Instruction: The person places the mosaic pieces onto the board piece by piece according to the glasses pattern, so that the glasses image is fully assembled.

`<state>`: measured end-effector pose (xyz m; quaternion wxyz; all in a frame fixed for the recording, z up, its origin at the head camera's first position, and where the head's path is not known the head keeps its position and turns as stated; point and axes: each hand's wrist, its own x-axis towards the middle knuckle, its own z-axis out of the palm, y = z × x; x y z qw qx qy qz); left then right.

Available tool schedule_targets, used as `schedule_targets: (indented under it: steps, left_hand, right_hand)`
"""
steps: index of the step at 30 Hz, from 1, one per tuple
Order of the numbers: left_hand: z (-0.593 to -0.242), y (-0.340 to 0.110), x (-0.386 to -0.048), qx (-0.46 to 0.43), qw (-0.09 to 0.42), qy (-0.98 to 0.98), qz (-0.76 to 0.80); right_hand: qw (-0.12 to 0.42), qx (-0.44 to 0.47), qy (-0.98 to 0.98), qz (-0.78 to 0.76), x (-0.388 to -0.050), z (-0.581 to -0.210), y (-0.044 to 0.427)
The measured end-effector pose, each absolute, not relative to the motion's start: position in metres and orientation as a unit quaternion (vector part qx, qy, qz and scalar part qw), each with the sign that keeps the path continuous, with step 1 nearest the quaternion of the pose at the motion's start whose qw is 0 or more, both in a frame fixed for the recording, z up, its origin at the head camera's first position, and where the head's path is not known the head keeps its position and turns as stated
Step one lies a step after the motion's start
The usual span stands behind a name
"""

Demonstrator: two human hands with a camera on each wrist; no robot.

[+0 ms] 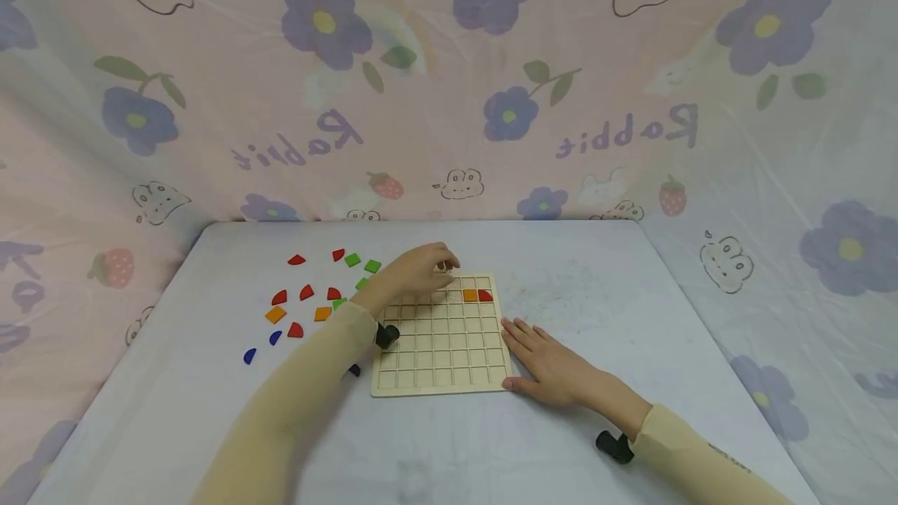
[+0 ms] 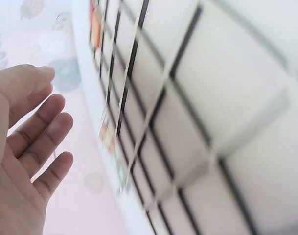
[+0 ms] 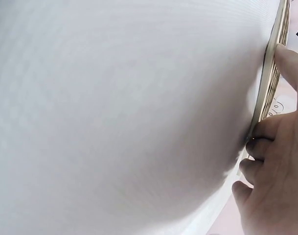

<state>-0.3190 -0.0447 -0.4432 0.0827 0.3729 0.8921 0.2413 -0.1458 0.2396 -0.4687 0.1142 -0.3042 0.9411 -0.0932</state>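
A pale wooden grid board lies on the table. An orange square tile and a red quarter-circle tile sit side by side in cells near its top right corner. My left hand hovers over the upper part of the board, hiding some cells. Its fingers are loosely bent, and nothing shows between them and the thumb in the left wrist view. My right hand lies on the table at the board's right side, fingers stretched, with the thumb touching the board's edge.
Left of the board lie scattered loose tiles: several red quarter-circles, several green ones, orange squares and blue half-circles. My left forearm covers part of that area. A patterned cloth hangs behind the white table.
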Motion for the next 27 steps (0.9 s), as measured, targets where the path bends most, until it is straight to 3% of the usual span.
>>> schedule_targets:
  steps: [10,27]
  left_hand:
    - [-0.431,-0.113,-0.33,0.325,0.033,0.909,0.257]
    - [-0.429,-0.224,-0.32,0.231,0.027,0.945,0.23]
  right_hand:
    - [0.117,-0.302,0.942,-0.092,-0.146,-0.469,0.24]
    - [0.116,-0.302,0.942,-0.092,-0.147,-0.471,0.24]
